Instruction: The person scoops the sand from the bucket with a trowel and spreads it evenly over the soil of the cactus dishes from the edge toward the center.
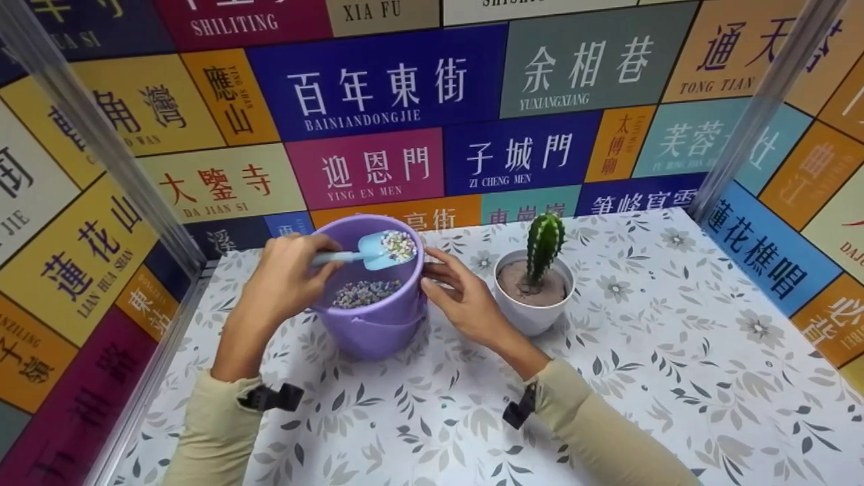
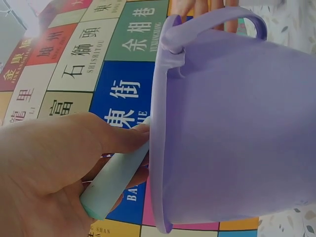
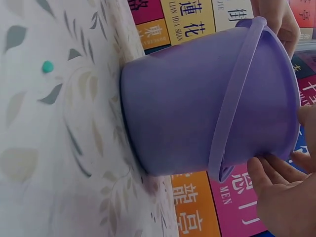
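In the head view my left hand (image 1: 287, 270) grips the handle of a small light-blue shovel (image 1: 347, 256) above the mouth of a purple bucket (image 1: 371, 334). White and yellowish granules (image 1: 399, 246) lie heaped in its blade. Mixed coloured granules (image 1: 366, 294) cover part of the bucket's inside. My right hand (image 1: 466, 297) holds the bucket's right side at the rim, fingertips against the outer wall in the right wrist view. The bucket stands upright on the table. The shovel handle (image 2: 111, 182) shows between left thumb and fingers in the left wrist view; the bucket wall hides the blade there.
Right of the bucket stands a white pot (image 1: 533, 314) with a green cactus (image 1: 545, 250) in brownish soil. A leaf-patterned cloth (image 1: 641, 378) covers the table, with a few small loose granules on it. Behind are walls of coloured signs (image 1: 378, 81) and metal posts (image 1: 763, 115).
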Action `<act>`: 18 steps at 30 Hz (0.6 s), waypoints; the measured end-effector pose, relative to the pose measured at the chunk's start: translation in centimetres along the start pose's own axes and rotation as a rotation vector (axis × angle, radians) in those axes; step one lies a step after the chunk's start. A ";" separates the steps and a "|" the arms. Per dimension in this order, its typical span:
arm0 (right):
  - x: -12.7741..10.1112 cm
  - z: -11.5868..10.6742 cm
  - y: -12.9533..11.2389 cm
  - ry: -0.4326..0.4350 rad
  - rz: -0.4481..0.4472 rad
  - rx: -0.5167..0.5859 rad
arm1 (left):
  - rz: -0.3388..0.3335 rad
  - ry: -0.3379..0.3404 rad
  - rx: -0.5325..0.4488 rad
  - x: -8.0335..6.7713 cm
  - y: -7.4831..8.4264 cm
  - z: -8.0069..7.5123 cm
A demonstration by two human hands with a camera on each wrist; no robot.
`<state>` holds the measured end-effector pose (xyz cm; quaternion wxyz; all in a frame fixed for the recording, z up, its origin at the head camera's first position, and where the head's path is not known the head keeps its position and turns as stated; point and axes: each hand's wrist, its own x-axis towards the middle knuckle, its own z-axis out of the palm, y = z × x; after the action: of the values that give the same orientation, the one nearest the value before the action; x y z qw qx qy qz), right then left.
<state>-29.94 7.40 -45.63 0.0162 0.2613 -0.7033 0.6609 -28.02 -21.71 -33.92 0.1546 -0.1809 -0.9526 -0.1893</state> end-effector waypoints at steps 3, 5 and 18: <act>-1.0 -0.8 0.1 -0.012 -0.001 -0.034 | 0.007 0.009 -0.002 0.0 0.3 0.0; -1.7 -1.3 0.0 -0.023 -0.008 -0.061 | 0.014 0.014 -0.008 0.1 0.5 0.1; -5.4 -5.7 -1.1 0.014 -0.163 -0.221 | 0.088 0.020 -0.054 0.7 1.9 1.2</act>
<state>-26.69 14.68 -45.88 0.1036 0.3095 -0.7480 0.5780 -28.13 -19.40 -34.12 0.1675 -0.2246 -0.9368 -0.2096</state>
